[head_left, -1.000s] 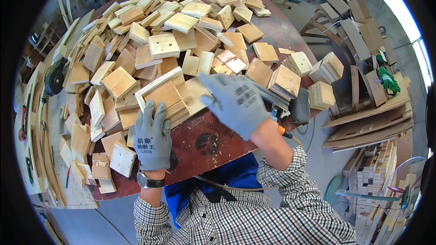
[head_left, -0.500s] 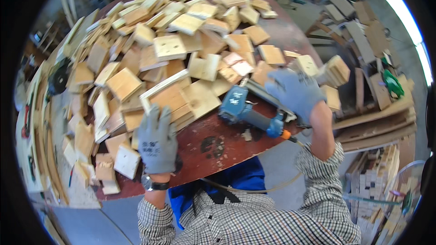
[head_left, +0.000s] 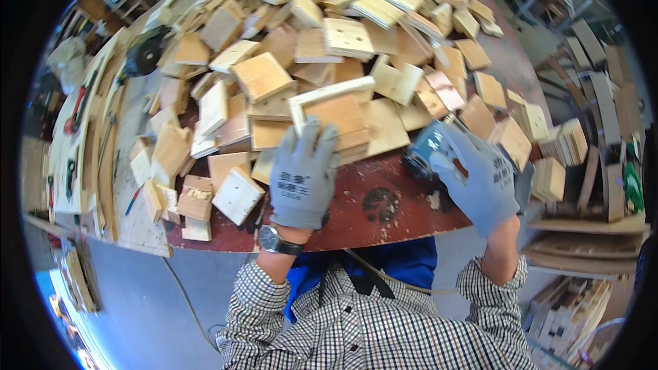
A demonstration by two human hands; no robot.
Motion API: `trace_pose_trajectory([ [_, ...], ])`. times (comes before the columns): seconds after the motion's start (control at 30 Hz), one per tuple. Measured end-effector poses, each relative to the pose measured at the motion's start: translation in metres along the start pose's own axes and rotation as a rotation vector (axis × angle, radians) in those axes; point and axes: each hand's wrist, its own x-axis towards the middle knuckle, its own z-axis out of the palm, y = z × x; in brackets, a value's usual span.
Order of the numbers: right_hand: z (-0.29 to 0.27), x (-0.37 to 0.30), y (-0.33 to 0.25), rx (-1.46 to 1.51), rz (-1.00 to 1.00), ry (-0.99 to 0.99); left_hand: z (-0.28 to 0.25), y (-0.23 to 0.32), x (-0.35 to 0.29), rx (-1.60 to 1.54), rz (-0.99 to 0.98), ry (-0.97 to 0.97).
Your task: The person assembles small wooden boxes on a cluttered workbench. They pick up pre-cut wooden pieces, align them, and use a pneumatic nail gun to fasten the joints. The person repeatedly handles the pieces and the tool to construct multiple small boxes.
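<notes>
In a grey glove, my left hand [head_left: 301, 181] lies with its fingers stretched out, their tips at the near left corner of a wooden board with a pale strip along its edge [head_left: 339, 116]. That board rests on other boards at the near side of a large heap of wooden blocks [head_left: 264, 77]. To the right, my gloved right hand [head_left: 480, 181] is closed round a blue nail gun [head_left: 433, 141] lying on the table. The hand covers most of the tool, so its handle is hidden.
The dark red tabletop [head_left: 356, 223] curves along my front. A few block stacks [head_left: 565, 142] stand at its right edge. Long boards [head_left: 82, 144] with hand tools lie at the left, near a black round tool [head_left: 142, 53]. A hose [head_left: 185, 294] runs over the floor.
My right hand has come from beyond the nail gun onto it and closed round it. My left hand stays by the board with the pale strip. The whole view has shifted.
</notes>
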Motion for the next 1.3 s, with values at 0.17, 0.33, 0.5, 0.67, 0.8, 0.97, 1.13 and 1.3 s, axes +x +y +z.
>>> trace_pose_trajectory([
  [0.17,0.009,0.004,-0.007,0.119,0.008,-0.013,-0.008,0.006,-0.005,-0.069,-0.025,0.035],
  [0.33,0.002,0.005,-0.014,0.111,0.021,0.005,-0.032,-0.028,-0.023,-0.144,-0.107,0.213],
  [0.5,-0.001,0.008,-0.018,0.153,-0.008,-0.011,-0.037,-0.15,-0.002,0.126,-0.289,0.144],
  [0.67,0.006,0.022,-0.027,0.071,-0.072,0.026,-0.015,-0.209,0.027,-0.075,-0.355,-0.066],
  [0.8,0.005,0.041,-0.008,-0.014,0.004,0.001,-0.014,-0.237,0.017,-0.148,-0.477,0.123],
  [0.97,0.009,0.08,0.031,-0.234,0.16,-0.183,-0.037,-0.239,-0.02,-0.31,-0.51,0.481],
  [1.13,0.014,0.134,0.048,-0.196,0.293,-0.146,-0.083,-0.178,-0.059,-0.641,-0.531,0.42],
  [1.3,0.052,0.201,0.095,-0.25,0.304,-0.028,-0.076,-0.142,-0.092,-0.603,-0.737,0.277],
])
